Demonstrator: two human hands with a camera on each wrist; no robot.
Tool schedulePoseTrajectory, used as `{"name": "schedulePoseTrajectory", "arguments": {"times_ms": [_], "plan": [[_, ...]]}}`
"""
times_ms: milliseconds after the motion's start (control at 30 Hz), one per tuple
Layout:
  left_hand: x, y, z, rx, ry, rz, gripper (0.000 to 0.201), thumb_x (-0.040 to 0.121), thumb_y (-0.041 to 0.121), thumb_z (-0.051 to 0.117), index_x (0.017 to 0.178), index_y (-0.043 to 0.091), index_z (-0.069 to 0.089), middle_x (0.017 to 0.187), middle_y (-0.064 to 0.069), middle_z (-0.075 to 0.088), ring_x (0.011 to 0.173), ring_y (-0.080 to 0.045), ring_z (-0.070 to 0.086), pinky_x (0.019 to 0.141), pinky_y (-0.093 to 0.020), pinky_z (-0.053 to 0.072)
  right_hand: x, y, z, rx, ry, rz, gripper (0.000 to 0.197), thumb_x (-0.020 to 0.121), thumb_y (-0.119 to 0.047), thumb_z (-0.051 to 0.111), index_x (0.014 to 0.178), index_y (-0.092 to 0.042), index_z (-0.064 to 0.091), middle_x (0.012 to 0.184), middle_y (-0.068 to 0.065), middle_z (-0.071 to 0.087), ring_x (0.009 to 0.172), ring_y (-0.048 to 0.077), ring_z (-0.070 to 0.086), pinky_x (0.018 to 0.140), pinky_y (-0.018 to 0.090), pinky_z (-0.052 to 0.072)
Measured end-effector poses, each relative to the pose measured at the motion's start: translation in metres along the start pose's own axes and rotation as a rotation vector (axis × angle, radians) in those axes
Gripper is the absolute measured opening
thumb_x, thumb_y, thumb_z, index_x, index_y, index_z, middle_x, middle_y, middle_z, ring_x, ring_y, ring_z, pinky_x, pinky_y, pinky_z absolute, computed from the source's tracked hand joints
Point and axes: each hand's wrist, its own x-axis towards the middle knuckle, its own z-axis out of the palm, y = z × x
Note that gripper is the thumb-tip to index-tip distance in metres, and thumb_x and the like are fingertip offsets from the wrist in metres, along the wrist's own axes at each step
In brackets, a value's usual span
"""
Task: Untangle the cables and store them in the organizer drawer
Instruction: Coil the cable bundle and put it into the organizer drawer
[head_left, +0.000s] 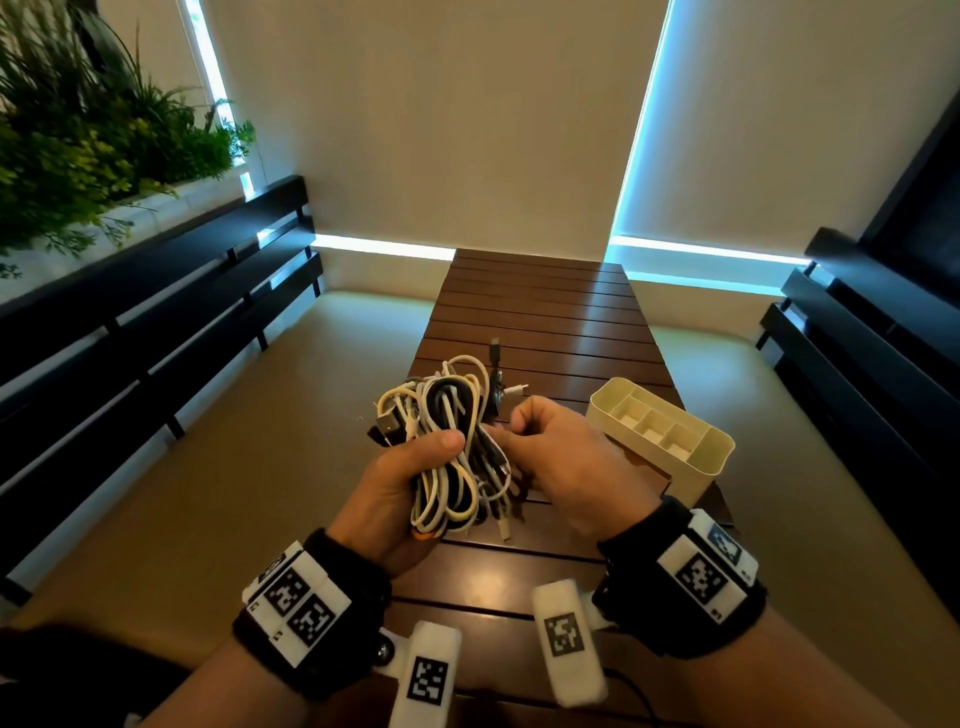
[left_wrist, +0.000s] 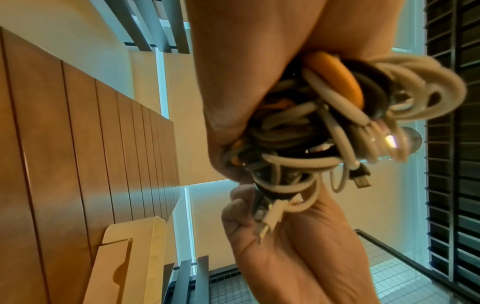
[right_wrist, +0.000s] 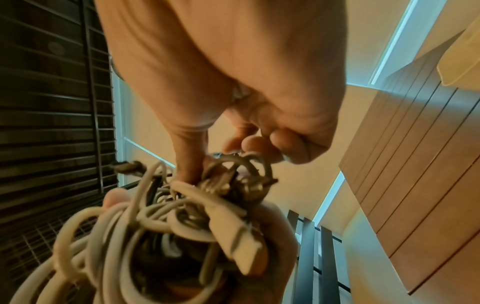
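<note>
A tangled bundle of white, black and grey cables (head_left: 449, 441) hangs in the air above the wooden slatted table (head_left: 545, 322). My left hand (head_left: 410, 483) grips the bundle round its middle, thumb across the front. My right hand (head_left: 540, 447) has its fingers curled and pinches strands at the bundle's right side. In the left wrist view the cable bundle (left_wrist: 324, 123) shows an orange piece and loose plugs. In the right wrist view my right fingers (right_wrist: 189, 160) dig into the cable knot (right_wrist: 182, 216). The cream organizer drawer (head_left: 660, 431), with several compartments, stands to the right on the table.
Dark slatted benches (head_left: 156, 322) run along both sides of the table, with green plants (head_left: 93, 130) behind the left one. A black cord lies at the table's near edge. Floor shows on either side of the narrow table.
</note>
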Motion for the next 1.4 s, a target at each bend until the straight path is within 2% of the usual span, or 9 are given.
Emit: {"name": "schedulePoseTrajectory", "arguments": {"times_ms": [133, 300, 433, 533, 667, 833, 1133, 1267, 1400], "plan": [[0.014, -0.005, -0.004, 0.066, 0.097, -0.013, 0.086, 0.06, 0.028, 0.085, 0.128, -0.013, 0.052, 0.108, -0.032, 0.058, 0.09, -0.04, 0.063, 0.083, -0.053, 0.054, 0.007, 0.01, -0.003, -0.168, 0.082, -0.066, 0.025, 0.09, -0.032, 0.068, 0.082, -0.012, 0.055, 0.062, -0.004, 0.054, 0.047, 0.001, 0.045, 0.047, 0.014, 0.039], [0.029, -0.016, -0.02, 0.107, 0.249, 0.003, 0.042, 0.07, 0.019, 0.071, 0.107, 0.0, 0.07, 0.093, -0.025, 0.067, 0.078, -0.032, 0.066, 0.073, -0.047, 0.057, 0.026, 0.026, -0.017, -0.356, 0.163, -0.24, 0.023, 0.091, -0.033, 0.068, 0.074, -0.022, 0.057, 0.064, -0.011, 0.054, 0.056, 0.001, 0.046, 0.054, 0.013, 0.04], [0.041, -0.024, -0.027, 0.13, 0.34, 0.004, 0.037, 0.069, 0.018, 0.072, 0.1, -0.003, 0.069, 0.087, -0.024, 0.065, 0.069, -0.03, 0.067, 0.064, -0.039, 0.059, 0.055, 0.046, -0.013, -0.588, 0.283, -0.37, 0.023, 0.097, -0.036, 0.058, 0.078, -0.022, 0.056, 0.072, -0.01, 0.053, 0.064, 0.006, 0.047, 0.055, 0.015, 0.034], [0.044, -0.026, -0.032, 0.149, 0.352, 0.014, 0.034, 0.07, 0.017, 0.074, 0.098, -0.002, 0.068, 0.086, -0.023, 0.067, 0.065, -0.026, 0.067, 0.055, -0.033, 0.056, 0.092, 0.073, -0.036, -0.822, 0.355, -0.276, 0.022, 0.098, -0.037, 0.055, 0.082, -0.023, 0.054, 0.083, -0.009, 0.051, 0.071, 0.004, 0.047, 0.06, 0.019, 0.035], [0.042, -0.027, -0.042, 0.146, 0.367, 0.047, 0.034, 0.07, 0.021, 0.07, 0.095, -0.002, 0.069, 0.085, -0.024, 0.068, 0.068, -0.03, 0.067, 0.063, -0.037, 0.058, 0.125, 0.114, -0.101, -1.12, 0.412, 0.018, 0.016, 0.096, -0.03, 0.053, 0.101, -0.016, 0.061, 0.109, 0.004, 0.058, 0.1, 0.025, 0.056, 0.084, 0.04, 0.049], [0.047, -0.023, -0.047, 0.155, 0.393, 0.06, 0.028, 0.071, 0.016, 0.075, 0.091, -0.002, 0.071, 0.084, -0.024, 0.068, 0.068, -0.031, 0.067, 0.063, -0.038, 0.058, 0.131, 0.144, -0.155, -1.389, 0.419, 0.241, 0.036, 0.094, -0.024, 0.054, 0.13, -0.016, 0.053, 0.133, 0.009, 0.052, 0.12, 0.032, 0.05, 0.097, 0.045, 0.046], [0.061, -0.022, -0.044, 0.166, 0.354, 0.047, 0.039, 0.075, 0.023, 0.069, 0.102, -0.005, 0.069, 0.086, -0.021, 0.068, 0.079, -0.035, 0.062, 0.081, -0.052, 0.05, 0.128, 0.165, -0.16, -1.226, 0.446, 0.294, 0.027, 0.094, -0.011, 0.048, 0.116, -0.017, 0.062, 0.116, 0.009, 0.064, 0.104, 0.034, 0.061, 0.088, 0.042, 0.052], [0.06, -0.023, -0.042, 0.165, 0.333, 0.049, 0.038, 0.076, 0.022, 0.068, 0.102, -0.004, 0.068, 0.084, -0.02, 0.068, 0.072, -0.032, 0.064, 0.071, -0.043, 0.056, 0.124, 0.177, -0.151, -0.998, 0.404, 0.264, 0.023, 0.092, -0.014, 0.056, 0.105, -0.026, 0.071, 0.113, 0.005, 0.066, 0.104, 0.029, 0.061, 0.092, 0.044, 0.053], [0.056, -0.027, -0.046, 0.139, 0.326, 0.025, 0.036, 0.075, 0.022, 0.069, 0.102, -0.003, 0.067, 0.085, -0.02, 0.067, 0.071, -0.03, 0.065, 0.067, -0.04, 0.058, 0.112, 0.186, -0.128, -0.689, 0.306, 0.243, 0.023, 0.089, -0.015, 0.065, 0.08, -0.036, 0.07, 0.103, 0.001, 0.068, 0.093, 0.024, 0.066, 0.083, 0.045, 0.059]]}}
